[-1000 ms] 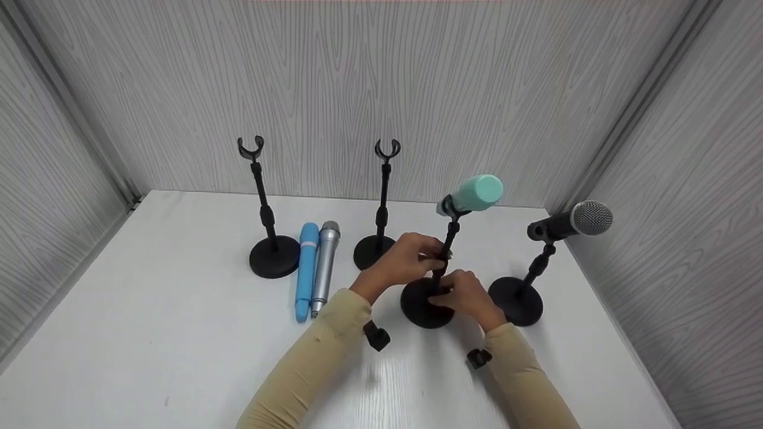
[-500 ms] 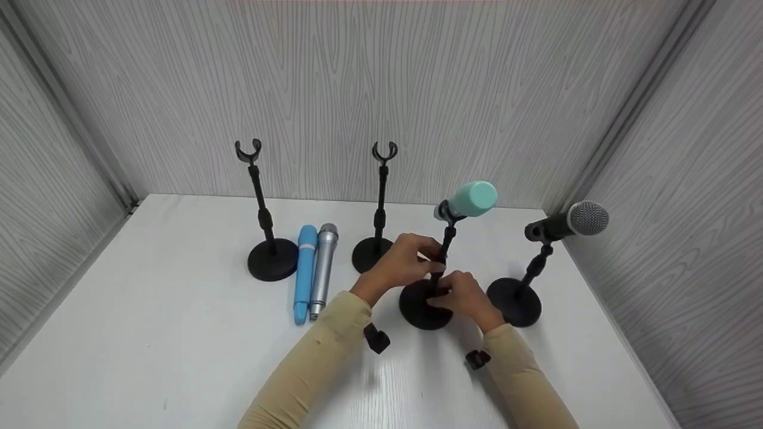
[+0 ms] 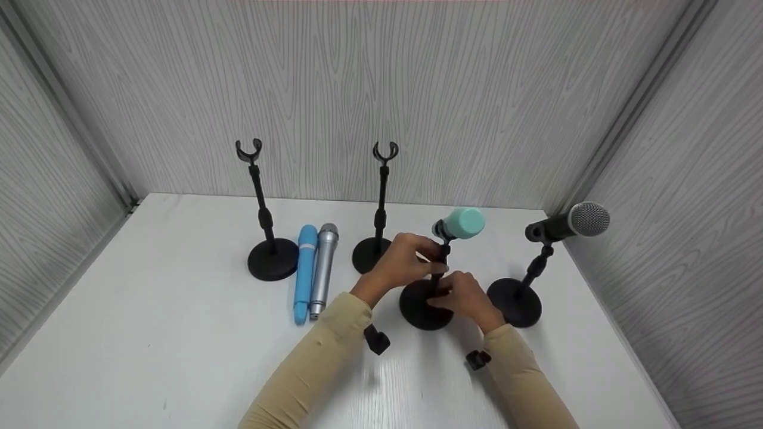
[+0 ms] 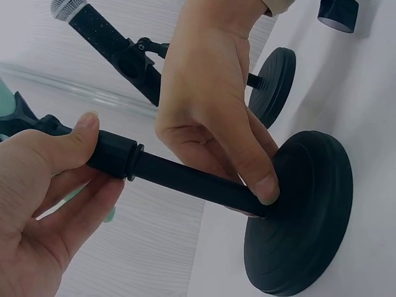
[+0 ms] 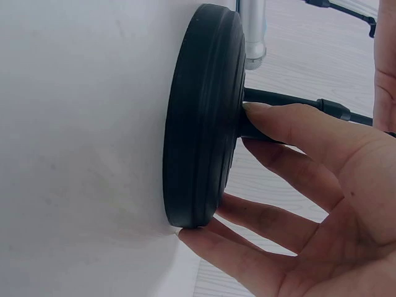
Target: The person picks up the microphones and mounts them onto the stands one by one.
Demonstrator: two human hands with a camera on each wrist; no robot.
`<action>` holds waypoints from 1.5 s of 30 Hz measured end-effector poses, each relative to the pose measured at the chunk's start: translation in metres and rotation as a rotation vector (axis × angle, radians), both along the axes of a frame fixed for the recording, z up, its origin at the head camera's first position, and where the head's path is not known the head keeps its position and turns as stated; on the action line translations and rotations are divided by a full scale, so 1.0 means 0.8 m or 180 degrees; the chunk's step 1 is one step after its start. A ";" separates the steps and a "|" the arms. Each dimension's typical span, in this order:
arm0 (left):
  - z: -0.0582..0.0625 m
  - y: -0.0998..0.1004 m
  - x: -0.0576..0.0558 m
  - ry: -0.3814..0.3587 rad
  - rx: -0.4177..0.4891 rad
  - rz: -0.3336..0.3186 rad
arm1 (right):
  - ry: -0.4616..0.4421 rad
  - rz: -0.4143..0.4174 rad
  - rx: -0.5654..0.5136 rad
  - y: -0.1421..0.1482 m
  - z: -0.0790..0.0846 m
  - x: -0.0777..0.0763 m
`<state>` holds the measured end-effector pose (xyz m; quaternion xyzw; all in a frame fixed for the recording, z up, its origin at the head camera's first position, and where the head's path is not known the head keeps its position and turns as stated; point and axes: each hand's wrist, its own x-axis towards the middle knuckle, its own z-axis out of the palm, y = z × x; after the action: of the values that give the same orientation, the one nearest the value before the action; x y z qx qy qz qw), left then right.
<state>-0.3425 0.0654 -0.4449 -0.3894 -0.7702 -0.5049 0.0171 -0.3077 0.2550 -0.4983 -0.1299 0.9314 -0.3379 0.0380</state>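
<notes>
A black microphone stand [image 3: 421, 311] with a round base stands on the table, a mint-green microphone [image 3: 465, 223] resting in its top clip. My left hand [image 3: 406, 261] grips the collar partway up its pole; in the left wrist view the thumb and fingers [image 4: 93, 210] pinch that collar [image 4: 114, 153]. Lower down, my right hand [image 3: 468, 298] pinches the foot of the pole just above the base [image 5: 201, 124], with its lower fingers by the base's rim. The green microphone is mostly cut off in the left wrist view.
To the right, another stand [image 3: 517, 302] carries a black microphone [image 3: 560, 225] with a silver mesh head. Two stands with bare clips, one at left [image 3: 273, 259] and one in the middle [image 3: 371, 253], stand behind. Between them lie a blue microphone [image 3: 305, 271] and a silver microphone [image 3: 324, 268].
The green microphone and the upper pole have come down, so the held stand is shorter. Both hands keep their places on it. The other stands and microphones stay put.
</notes>
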 end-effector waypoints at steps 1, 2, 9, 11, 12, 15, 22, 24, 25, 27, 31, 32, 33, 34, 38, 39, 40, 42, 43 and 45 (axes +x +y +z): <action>0.000 -0.001 0.000 -0.0009 -0.0006 -0.0015 | 0.0002 0.0004 0.0005 0.000 0.000 0.000; 0.000 -0.001 0.000 -0.0026 -0.0019 -0.0031 | 0.0007 0.0006 0.0014 0.000 0.000 0.000; 0.001 -0.005 0.000 -0.0403 -0.0327 -0.0355 | 0.0023 -0.0021 0.0047 0.001 0.000 0.000; 0.001 -0.005 0.000 -0.0430 -0.0368 -0.0402 | 0.0027 -0.0030 0.0035 0.001 0.000 0.001; 0.001 -0.004 0.000 -0.0398 -0.0372 -0.0395 | 0.0032 -0.0024 0.0030 0.001 0.000 0.001; 0.000 -0.003 0.000 -0.0314 -0.0343 -0.0315 | 0.0090 0.0030 0.0018 0.002 -0.001 0.001; -0.002 -0.002 0.001 -0.0209 -0.0193 -0.0129 | 0.0123 0.0035 0.0035 0.000 -0.003 0.000; -0.002 -0.002 0.001 -0.0172 -0.0192 -0.0109 | 0.0109 0.0033 0.0030 0.000 -0.003 0.000; -0.002 -0.002 0.001 -0.0167 -0.0193 -0.0106 | 0.0107 0.0036 0.0031 0.000 -0.003 0.000; -0.002 -0.002 0.002 -0.0159 -0.0193 -0.0096 | 0.0112 0.0043 0.0027 0.001 -0.003 -0.001; -0.001 -0.002 0.005 -0.0165 -0.0157 -0.0042 | 0.0122 0.0035 0.0035 0.002 -0.003 -0.001; 0.000 -0.002 0.005 -0.0148 -0.0146 0.0013 | 0.0119 0.0027 0.0039 0.002 -0.003 -0.001; -0.001 -0.001 0.006 -0.0123 -0.0135 0.0081 | 0.0115 0.0020 0.0046 0.002 -0.003 -0.001; -0.001 -0.001 0.007 -0.0089 -0.0122 0.0165 | 0.0110 0.0015 0.0050 0.002 -0.003 -0.001; -0.001 0.002 0.012 0.0131 -0.0111 0.0565 | 0.0128 0.0002 0.0067 0.002 -0.002 -0.001; -0.001 0.003 0.013 0.0195 -0.0121 0.0645 | 0.0135 0.0002 0.0070 0.002 -0.002 -0.001; -0.001 0.004 0.014 0.0253 -0.0133 0.0708 | 0.0139 0.0004 0.0072 0.002 -0.002 -0.001; 0.000 0.005 0.016 0.0359 -0.0161 0.0778 | 0.0151 0.0005 0.0082 0.002 -0.002 -0.001; 0.000 0.005 0.016 0.0389 -0.0171 0.0782 | 0.0148 0.0011 0.0082 0.002 -0.003 -0.001; 0.000 0.006 0.017 0.0430 -0.0177 0.0742 | 0.0120 0.0014 0.0075 0.001 -0.004 -0.001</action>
<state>-0.3289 0.0705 -0.4449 -0.3307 -0.8210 -0.4505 0.1167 -0.3084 0.2562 -0.5011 -0.1378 0.9356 -0.3243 0.0226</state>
